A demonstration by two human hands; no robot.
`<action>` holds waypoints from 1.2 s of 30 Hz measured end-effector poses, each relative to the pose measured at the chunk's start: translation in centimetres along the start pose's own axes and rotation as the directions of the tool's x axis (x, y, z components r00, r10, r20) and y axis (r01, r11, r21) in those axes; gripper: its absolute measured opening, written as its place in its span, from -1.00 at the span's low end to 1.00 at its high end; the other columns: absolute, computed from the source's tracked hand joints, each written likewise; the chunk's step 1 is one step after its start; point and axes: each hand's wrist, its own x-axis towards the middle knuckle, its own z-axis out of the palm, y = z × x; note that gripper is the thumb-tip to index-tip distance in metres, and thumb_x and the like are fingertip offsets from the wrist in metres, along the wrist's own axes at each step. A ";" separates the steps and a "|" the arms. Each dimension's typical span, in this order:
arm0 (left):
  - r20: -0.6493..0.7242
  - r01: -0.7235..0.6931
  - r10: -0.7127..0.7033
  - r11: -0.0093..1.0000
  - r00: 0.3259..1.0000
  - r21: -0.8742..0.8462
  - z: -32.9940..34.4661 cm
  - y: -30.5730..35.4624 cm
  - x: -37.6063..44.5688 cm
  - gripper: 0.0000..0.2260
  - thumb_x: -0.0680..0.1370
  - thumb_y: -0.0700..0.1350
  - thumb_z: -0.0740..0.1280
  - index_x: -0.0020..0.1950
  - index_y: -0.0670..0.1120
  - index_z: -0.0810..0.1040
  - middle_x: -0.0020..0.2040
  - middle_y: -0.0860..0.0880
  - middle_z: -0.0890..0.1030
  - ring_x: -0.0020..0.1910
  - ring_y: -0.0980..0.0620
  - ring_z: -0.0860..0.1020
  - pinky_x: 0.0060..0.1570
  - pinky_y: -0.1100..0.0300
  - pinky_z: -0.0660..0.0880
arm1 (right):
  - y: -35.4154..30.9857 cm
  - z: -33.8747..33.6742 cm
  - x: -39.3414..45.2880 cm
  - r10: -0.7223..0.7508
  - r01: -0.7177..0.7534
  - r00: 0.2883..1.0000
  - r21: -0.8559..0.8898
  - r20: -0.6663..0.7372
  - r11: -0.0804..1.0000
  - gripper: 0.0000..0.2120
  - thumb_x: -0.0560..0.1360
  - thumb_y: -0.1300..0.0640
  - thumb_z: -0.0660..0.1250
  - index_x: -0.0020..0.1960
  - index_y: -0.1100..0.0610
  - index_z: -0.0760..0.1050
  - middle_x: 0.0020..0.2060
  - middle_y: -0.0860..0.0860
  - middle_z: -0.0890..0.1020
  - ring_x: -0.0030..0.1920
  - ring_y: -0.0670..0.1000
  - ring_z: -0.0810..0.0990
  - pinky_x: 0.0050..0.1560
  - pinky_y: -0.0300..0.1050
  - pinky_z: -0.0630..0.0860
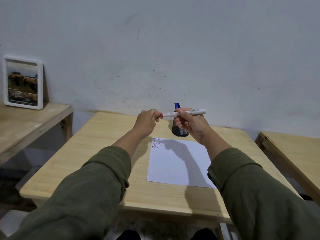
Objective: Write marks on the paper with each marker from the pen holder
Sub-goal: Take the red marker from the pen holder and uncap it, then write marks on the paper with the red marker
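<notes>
My right hand (190, 123) grips the white barrel of a red marker (195, 112), held level above the table. My left hand (147, 121) pinches the red cap (161, 115) at the marker's left end; whether the cap is on or off the tip is unclear. Behind my hands stands a black mesh pen holder (180, 131), with a blue marker (176, 105) and a darker one sticking up out of it. A white paper (178, 163) lies on the wooden table (103, 144) in front of the holder. Rows of short red and dark marks (156, 142) fill its top left corner.
A framed picture (23, 83) leans against the wall on a wooden side table (26, 125) at the left. Another wooden table (290, 153) stands at the right. A grey wall rises right behind the table.
</notes>
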 end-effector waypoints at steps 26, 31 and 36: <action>0.002 0.279 -0.285 0.942 0.959 0.188 3.5 -9.4 -2.3 -0.78 0.39 0.04 0.43 -0.11 -0.08 0.68 -0.17 -0.08 0.69 0.06 -0.12 0.56 0.03 0.08 0.48 | 8.0 -0.2 0.2 0.182 -0.168 0.965 0.087 -0.187 0.982 -0.97 0.48 0.24 0.35 -0.13 0.19 0.55 -0.46 0.07 0.56 -0.52 -0.08 0.50 -0.44 -0.31 0.50; -0.026 0.305 -0.304 0.942 0.952 0.143 3.7 -9.6 -2.3 -0.80 0.41 -0.01 0.44 -0.10 -0.12 0.67 -0.20 -0.09 0.69 0.05 -0.11 0.54 -0.05 0.15 0.44 | 8.2 0.0 0.4 0.172 -0.160 0.967 0.079 -0.187 0.984 -0.96 0.50 0.25 0.33 -0.13 0.19 0.54 -0.45 0.08 0.54 -0.53 -0.10 0.49 -0.45 -0.32 0.49; -0.019 0.301 -0.302 0.942 0.953 0.148 3.6 -9.6 -2.5 -0.75 0.43 0.00 0.41 -0.08 -0.18 0.64 -0.16 -0.15 0.67 0.08 -0.14 0.50 0.01 0.10 0.43 | 8.4 0.3 0.3 0.181 -0.167 0.966 0.084 -0.187 0.982 -0.96 0.49 0.25 0.33 -0.11 0.21 0.54 -0.43 0.10 0.54 -0.52 -0.09 0.50 -0.45 -0.31 0.49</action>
